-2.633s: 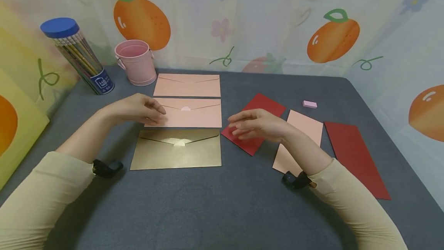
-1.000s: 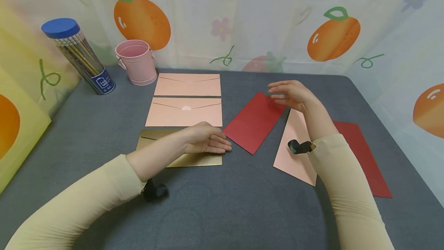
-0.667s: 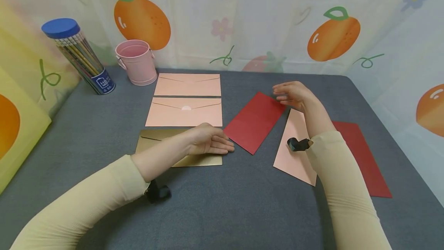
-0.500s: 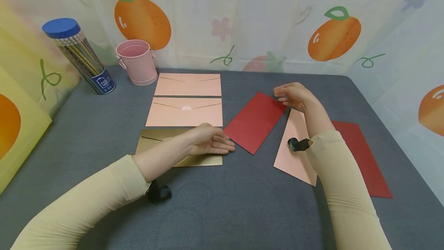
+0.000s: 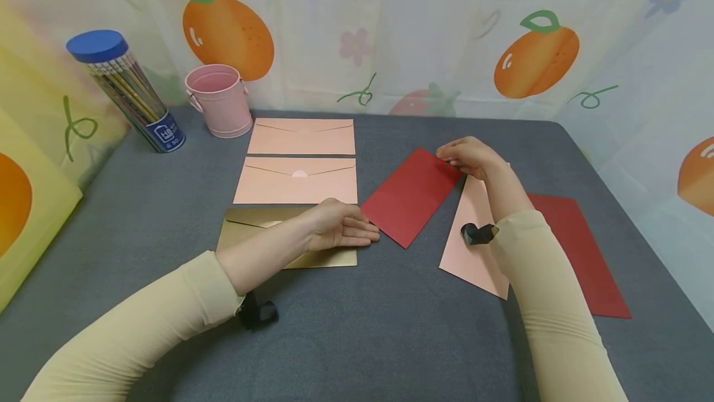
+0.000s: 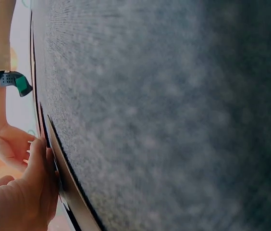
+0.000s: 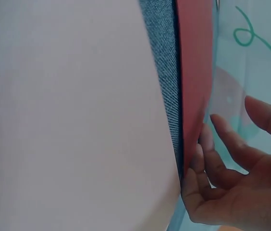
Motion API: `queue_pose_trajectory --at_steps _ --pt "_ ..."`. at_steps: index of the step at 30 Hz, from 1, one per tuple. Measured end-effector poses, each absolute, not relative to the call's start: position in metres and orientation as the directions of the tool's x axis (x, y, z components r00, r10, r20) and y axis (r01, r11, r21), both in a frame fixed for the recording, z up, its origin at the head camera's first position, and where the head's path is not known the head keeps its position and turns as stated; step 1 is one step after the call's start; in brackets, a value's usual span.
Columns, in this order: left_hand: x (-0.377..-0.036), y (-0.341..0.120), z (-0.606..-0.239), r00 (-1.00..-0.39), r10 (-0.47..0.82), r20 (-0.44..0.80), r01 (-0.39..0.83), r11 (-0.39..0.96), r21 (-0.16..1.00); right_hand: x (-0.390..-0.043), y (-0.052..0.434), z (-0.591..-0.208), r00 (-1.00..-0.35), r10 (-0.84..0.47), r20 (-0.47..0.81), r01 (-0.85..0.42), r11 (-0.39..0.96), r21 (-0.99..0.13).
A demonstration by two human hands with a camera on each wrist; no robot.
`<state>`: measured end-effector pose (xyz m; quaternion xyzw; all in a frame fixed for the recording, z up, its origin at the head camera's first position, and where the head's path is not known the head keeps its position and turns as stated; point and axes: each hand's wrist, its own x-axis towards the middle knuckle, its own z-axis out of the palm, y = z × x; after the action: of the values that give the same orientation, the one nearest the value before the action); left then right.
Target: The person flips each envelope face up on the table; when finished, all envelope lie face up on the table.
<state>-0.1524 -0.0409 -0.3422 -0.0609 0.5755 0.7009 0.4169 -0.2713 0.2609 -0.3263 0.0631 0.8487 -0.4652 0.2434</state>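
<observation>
A plain red envelope (image 5: pixel 409 201) lies slantwise at mid-table. My left hand (image 5: pixel 334 225) reaches over the gold envelope (image 5: pixel 251 235), its straight fingers side by side and fingertips right at the red envelope's left corner. At the far right corner, my right hand (image 5: pixel 474 157) touches the red envelope with bent fingers. In the right wrist view those fingers (image 7: pixel 195 180) meet its edge, while the thumb stays apart from it. Beneath the right forearm is a pink envelope (image 5: pixel 471 247), partly covered. A second red envelope (image 5: pixel 586 259) lies farther right, partly behind the sleeve.
Two pink envelopes, one (image 5: pixel 301 135) behind the other (image 5: pixel 295 182), lie in line beyond the gold one. A pink bucket (image 5: pixel 220 104) and a blue-lidded pencil tub (image 5: pixel 125 92) stand at the back left. A printed curtain (image 5: pixel 413 30) hangs behind the table.
My left hand has moved right, from the near pink envelope to the red envelope's corner. The right hand went to the far corner, and its fingers have just come down onto the red envelope.
</observation>
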Motion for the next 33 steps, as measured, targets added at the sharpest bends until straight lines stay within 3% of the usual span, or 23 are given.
queue_pose_trajectory --at_steps 10,18,26,33 --pt "-0.155 -0.040 -0.341 -0.672 0.521 -0.527 -0.611 0.014 0.792 -0.270 0.261 -0.323 -0.879 -0.088 -0.468 0.349 0.549 -0.759" --pt "-0.160 -0.040 -0.339 -0.734 0.483 -0.477 -0.548 -0.007 0.836 -0.268 0.262 -0.322 -0.887 -0.035 -0.460 0.375 0.527 -0.763" --pt "-0.163 -0.047 -0.334 -0.793 0.434 -0.428 -0.511 -0.091 0.855 -0.268 0.261 -0.321 -0.891 -0.064 -0.449 0.374 0.454 -0.809" --pt "-0.169 -0.055 -0.328 -0.831 0.370 -0.415 -0.490 -0.134 0.861 -0.268 0.274 -0.319 -0.873 -0.169 -0.457 0.364 0.398 -0.842"
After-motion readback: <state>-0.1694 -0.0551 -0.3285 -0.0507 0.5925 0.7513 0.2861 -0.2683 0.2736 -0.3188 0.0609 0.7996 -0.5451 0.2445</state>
